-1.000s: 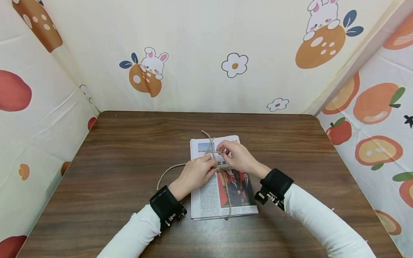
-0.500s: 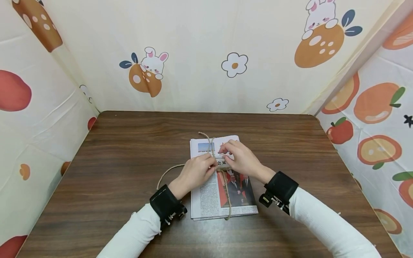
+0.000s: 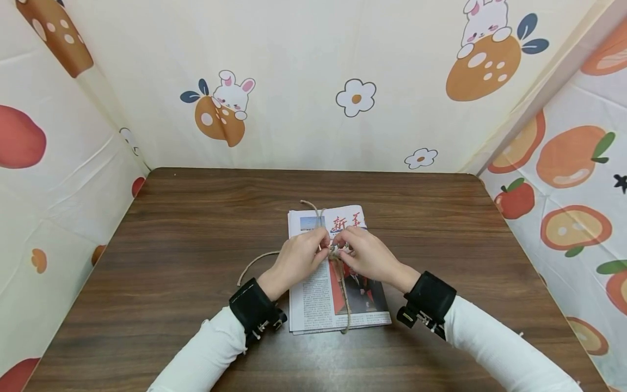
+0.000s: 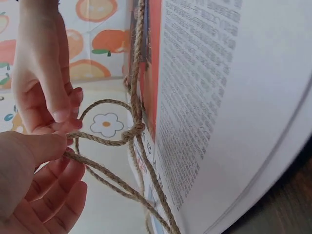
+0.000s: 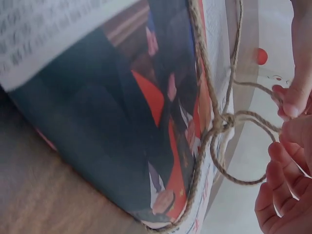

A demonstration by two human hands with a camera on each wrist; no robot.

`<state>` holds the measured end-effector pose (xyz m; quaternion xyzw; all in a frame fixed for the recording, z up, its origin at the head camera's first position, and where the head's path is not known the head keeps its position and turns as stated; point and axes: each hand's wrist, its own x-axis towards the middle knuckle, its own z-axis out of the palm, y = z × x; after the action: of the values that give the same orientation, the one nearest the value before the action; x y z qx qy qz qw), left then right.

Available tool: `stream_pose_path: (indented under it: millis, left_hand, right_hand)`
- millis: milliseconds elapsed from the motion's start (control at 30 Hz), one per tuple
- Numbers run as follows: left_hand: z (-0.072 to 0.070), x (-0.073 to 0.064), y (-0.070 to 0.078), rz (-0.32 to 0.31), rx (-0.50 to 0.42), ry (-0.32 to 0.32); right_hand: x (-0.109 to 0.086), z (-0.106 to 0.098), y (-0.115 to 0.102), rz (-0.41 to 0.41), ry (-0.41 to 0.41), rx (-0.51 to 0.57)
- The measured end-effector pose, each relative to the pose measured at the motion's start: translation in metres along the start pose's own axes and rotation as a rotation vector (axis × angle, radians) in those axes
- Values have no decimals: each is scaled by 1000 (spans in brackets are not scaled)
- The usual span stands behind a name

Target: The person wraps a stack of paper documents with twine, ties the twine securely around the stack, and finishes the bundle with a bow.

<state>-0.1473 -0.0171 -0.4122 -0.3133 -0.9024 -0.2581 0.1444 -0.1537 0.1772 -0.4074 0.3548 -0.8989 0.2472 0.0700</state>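
A stack of folded newspapers [image 3: 313, 310] lies on the table, bound lengthwise and crosswise with brown twine [image 3: 344, 294]. A knot [image 4: 134, 131] sits where the strands cross. Over the stack's upper half, my left hand [image 3: 300, 257] pinches twine between thumb and fingers. Close on its right, my right hand [image 3: 369, 255] pinches twine that rises from the knot [image 5: 225, 123]. Between hands and knot, the twine makes a loose loop [image 5: 236, 181]. Fingers partly hide where the strands run in each grip.
A loose twine tail [image 3: 254, 265] curves left of the stack, and a short end [image 3: 307, 203] sticks out past its far edge. The wooden table [image 3: 196, 228] meets a patterned back curtain [image 3: 294, 109]. Printed sheets [image 3: 578, 228] hang at both sides.
My right hand has drawn back toward me, uncovering red headline characters on the top page. The left hand has turned slightly and its fingertips are now nearer the right hand's.
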Motion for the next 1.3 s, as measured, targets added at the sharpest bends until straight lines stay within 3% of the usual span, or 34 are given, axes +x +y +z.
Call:
stream_pose_path:
  millis: [400,800,1000,1300]
  left_hand:
    - [-2,1,1,-10,-32,-16]
    - [-14,-1,-22,-44,10,-48]
    - [-18,4,-34,-83,71,-164]
    - [-10,20,-36,-44,120,-321]
  right_hand:
    - [-4,9,-2,-18,33,3]
    - [-9,8,1,30,22,0]
    - [-11,7,1,47,12,4]
    - [-13,6,3,58,-2,9]
